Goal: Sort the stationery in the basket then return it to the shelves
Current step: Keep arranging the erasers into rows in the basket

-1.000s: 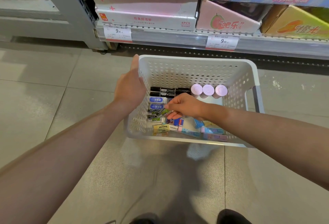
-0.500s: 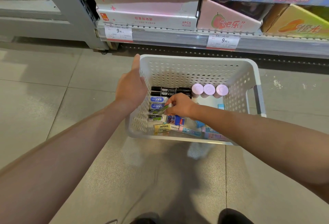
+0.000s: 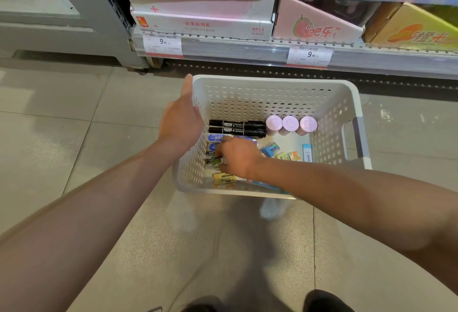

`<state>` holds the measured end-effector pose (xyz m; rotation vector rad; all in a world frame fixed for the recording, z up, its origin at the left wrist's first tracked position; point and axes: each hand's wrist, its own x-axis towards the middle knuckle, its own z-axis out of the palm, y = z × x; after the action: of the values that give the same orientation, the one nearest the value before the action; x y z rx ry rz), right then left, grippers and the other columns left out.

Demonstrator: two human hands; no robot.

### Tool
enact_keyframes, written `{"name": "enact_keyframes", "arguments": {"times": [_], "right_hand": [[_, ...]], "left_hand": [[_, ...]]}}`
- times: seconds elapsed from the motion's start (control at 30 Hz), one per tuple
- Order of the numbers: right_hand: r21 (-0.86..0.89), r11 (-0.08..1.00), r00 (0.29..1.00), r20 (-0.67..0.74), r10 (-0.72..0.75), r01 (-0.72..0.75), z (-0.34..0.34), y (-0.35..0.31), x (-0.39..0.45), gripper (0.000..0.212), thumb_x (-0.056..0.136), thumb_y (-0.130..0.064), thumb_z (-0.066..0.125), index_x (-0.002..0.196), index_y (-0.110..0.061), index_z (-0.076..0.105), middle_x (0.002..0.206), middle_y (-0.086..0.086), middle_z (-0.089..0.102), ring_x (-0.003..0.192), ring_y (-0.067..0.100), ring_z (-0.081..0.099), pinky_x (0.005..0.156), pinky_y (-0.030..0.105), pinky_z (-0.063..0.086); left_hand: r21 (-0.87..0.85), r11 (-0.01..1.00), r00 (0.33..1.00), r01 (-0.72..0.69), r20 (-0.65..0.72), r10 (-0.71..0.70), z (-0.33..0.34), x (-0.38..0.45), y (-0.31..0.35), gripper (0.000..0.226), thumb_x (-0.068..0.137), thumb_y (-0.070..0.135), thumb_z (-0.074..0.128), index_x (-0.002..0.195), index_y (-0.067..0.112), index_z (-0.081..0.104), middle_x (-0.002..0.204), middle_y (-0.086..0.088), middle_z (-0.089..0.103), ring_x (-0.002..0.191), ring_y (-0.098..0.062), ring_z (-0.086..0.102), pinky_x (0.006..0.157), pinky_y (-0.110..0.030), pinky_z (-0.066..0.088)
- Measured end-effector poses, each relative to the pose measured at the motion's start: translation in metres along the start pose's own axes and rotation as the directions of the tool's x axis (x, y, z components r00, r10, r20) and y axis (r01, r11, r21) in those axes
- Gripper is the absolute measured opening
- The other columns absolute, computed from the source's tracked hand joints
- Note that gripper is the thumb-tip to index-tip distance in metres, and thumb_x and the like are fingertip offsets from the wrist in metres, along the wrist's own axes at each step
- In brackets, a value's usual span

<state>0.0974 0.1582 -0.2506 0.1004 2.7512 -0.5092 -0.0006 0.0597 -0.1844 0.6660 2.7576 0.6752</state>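
A white perforated basket (image 3: 272, 83) hangs above the floor, and my left hand (image 3: 182, 123) grips its left rim, thumb along the top edge. Inside lie two black markers (image 3: 236, 127), three lilac-capped tubes (image 3: 290, 123), blue-labelled erasers (image 3: 215, 137) and several small erasers at the right (image 3: 271, 149). My right hand (image 3: 238, 156) reaches into the left part of the basket, fingers curled on a black-and-green eraser (image 3: 213, 160). A yellow eraser (image 3: 223, 178) lies just below that hand.
The lowest shelf (image 3: 247, 50) runs across the back with price tags (image 3: 162, 44) and boxed goods: a pink-and-white box (image 3: 203, 14), a pink guava box (image 3: 317, 26), an orange box (image 3: 416, 31). Grey tiled floor (image 3: 62, 125) lies all round; my shoes (image 3: 324, 301) show at the bottom.
My right hand has slid left across the basket, from the middle erasers onto the black-and-green eraser at the left wall, uncovering the small erasers at the right. The left hand keeps its grip.
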Motion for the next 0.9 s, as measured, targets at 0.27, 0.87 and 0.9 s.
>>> {"name": "enact_keyframes", "arguments": {"times": [0.27, 0.87, 0.9], "right_hand": [[0.019, 0.999, 0.998, 0.036, -0.043, 0.043, 0.008, -0.003, 0.003, 0.036, 0.086, -0.016, 0.062, 0.119, -0.005, 0.051, 0.116, 0.014, 0.055, 0.096, 0.033, 0.061, 0.062, 0.028, 0.039], [0.340, 0.940, 0.966, 0.246, -0.081, -0.008, -0.031, 0.036, 0.000, 0.022, 0.092, -0.018, 0.057, 0.110, -0.005, 0.061, 0.081, -0.006, 0.058, 0.078, 0.016, 0.059, 0.068, 0.020, 0.045], [0.367, 0.929, 0.962, 0.266, -0.064, -0.040, -0.036, 0.043, -0.004, 0.019, 0.091, -0.015, 0.058, 0.106, -0.005, 0.063, 0.078, -0.009, 0.057, 0.076, 0.015, 0.061, 0.072, 0.022, 0.047]], "left_hand": [[0.013, 1.000, 1.000, 0.002, -0.012, -0.001, 0.001, 0.000, 0.000, 0.068, 0.097, 0.010, 0.043, 0.152, 0.024, 0.006, 0.080, -0.010, 0.061, 0.065, -0.023, 0.060, 0.064, -0.045, 0.057], [0.004, 1.000, 1.000, 0.002, -0.005, -0.002, -0.001, 0.000, 0.001, 0.066, 0.098, 0.012, 0.042, 0.152, 0.024, 0.006, 0.104, -0.017, 0.062, 0.085, -0.027, 0.059, 0.074, -0.041, 0.051], [0.005, 1.000, 1.000, 0.001, -0.007, -0.001, -0.001, 0.000, 0.001, 0.066, 0.098, 0.012, 0.042, 0.152, 0.024, 0.006, 0.108, -0.018, 0.062, 0.088, -0.028, 0.058, 0.075, -0.041, 0.050]]}}
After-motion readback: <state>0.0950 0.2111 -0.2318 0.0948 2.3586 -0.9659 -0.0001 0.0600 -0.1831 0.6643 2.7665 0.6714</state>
